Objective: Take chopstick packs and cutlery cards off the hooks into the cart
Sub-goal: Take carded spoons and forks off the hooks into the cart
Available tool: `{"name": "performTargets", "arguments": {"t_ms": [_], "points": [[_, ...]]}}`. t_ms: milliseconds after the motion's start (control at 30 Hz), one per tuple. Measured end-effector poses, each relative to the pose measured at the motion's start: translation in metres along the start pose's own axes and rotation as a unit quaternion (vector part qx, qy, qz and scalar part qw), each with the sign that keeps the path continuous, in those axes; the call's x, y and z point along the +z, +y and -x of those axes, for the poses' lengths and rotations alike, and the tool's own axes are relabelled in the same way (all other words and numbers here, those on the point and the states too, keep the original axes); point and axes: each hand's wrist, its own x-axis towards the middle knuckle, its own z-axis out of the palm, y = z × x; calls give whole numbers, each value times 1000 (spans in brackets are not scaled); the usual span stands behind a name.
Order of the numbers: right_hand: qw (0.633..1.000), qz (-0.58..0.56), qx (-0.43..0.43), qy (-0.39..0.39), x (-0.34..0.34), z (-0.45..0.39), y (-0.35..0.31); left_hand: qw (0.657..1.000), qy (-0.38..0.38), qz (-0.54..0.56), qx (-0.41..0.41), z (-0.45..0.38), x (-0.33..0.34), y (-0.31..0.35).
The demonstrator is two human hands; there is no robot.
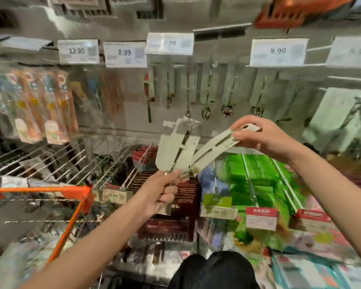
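Note:
My left hand [165,192] grips the lower ends of a small fan of pale green cutlery cards [175,147], held upright in front of the shelf. My right hand [258,134] pinches the top end of another cutlery card [215,148], which slants down to meet the bunch at my left hand. More cutlery cards [227,94] with spoons hang on hooks behind. Chopstick packs [40,105] hang at the left. The wire cart [50,190] with orange trim is at the lower left.
White price tags [125,54] run along the hook rail. Dark red boxed packs [171,205] and green packs [256,178] hang on lower hooks below my hands. A pale green item [338,119] hangs at the right. The picture is motion-blurred.

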Motion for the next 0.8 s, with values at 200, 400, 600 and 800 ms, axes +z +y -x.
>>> {"name": "performTargets", "arguments": {"t_ms": [200, 400, 600, 800], "points": [[969, -89, 21, 231, 6, 4, 33, 997, 12, 24, 73, -21, 49, -24], [953, -50, 64, 291, 52, 39, 76, 992, 13, 9, 122, -31, 91, -63], [915, -206, 51, 344, 11, 58, 74, 991, -53, 6, 121, -39, 118, -80], [930, -61, 53, 358, -54, 93, 66, 991, -101, -5, 84, -51, 142, -95]]}}
